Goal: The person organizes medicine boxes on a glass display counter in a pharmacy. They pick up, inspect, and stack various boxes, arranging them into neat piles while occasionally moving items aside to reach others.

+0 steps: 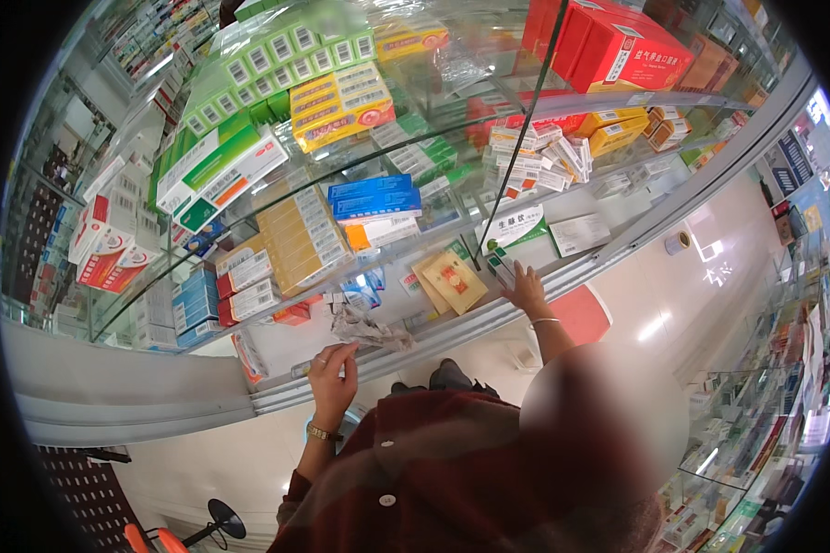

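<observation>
On the bottom shelf of a glass display counter, my right hand [528,287] has its fingers around the near end of a small white-and-green box [502,268]. My left hand [333,377] is at the counter's front rail [415,340], fingers bent. Its fingertips meet the near edge of a crumpled greyish cloth or wrapper [370,327]; whether they pinch it is hidden. Between the hands lie flat cream-coloured packets [454,280] with a red print. A larger white-and-green carton [515,227] lies just beyond the small box.
Glass shelves above hold stacked green boxes [277,62], yellow boxes [342,104], blue boxes [375,197] and tan boxes [304,238]. Large red cartons [615,52] stand at the upper right. Behind me are a red stool seat [581,314] and another stocked glass counter [712,442].
</observation>
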`<state>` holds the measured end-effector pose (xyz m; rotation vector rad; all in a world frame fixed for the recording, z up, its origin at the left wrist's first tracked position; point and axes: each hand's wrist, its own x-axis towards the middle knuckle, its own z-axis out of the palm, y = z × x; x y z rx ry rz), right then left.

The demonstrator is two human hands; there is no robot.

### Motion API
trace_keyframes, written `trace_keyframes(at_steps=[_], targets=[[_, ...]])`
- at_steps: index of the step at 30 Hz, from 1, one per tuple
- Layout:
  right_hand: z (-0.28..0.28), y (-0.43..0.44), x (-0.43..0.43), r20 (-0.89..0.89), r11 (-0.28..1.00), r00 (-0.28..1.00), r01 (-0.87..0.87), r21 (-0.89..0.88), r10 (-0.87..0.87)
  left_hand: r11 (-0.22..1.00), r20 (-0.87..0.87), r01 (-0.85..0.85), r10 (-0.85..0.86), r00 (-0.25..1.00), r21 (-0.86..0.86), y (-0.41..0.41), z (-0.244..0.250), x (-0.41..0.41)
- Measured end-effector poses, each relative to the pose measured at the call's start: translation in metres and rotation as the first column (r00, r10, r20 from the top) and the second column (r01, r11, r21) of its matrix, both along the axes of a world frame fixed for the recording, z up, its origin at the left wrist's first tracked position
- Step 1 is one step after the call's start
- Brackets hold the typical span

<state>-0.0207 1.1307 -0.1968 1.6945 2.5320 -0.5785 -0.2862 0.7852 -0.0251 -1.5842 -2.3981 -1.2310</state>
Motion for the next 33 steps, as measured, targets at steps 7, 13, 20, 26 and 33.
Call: trace_keyframes(at_steps=[7,13,20,26,33], targets=[[-0.044,0.003,0.025,-0.150,0.996,0.985,0.083,0.018,-0.079,0.990,-0.074,0.136,-0.133,0.988,0.039,0.031,0.005,0.012],[0.130,-0.019,0.076,-0.325,0.936,0.933,-0.247,-0.253,0.158,0.991,-0.191,0.086,-0.066,0.979,0.102,0.023,0.025,-0.004],[0.284,-0.048,0.044,-0.840,0.748,0.536,-0.589,-0.306,0.079,0.916,-0.518,0.004,0.223,0.826,0.401,0.041,0.142,-0.080],[0.396,-0.064,-0.078,-0.786,0.758,0.221,-0.504,0.414,0.577,0.877,-0.420,-0.150,0.361,0.832,0.456,0.054,0.207,-0.116],[0.490,-0.079,-0.218,-0.437,0.462,0.157,-0.396,0.794,0.886,0.895,-0.271,-0.125,0.259,0.927,0.428,0.067,0.214,-0.144]])
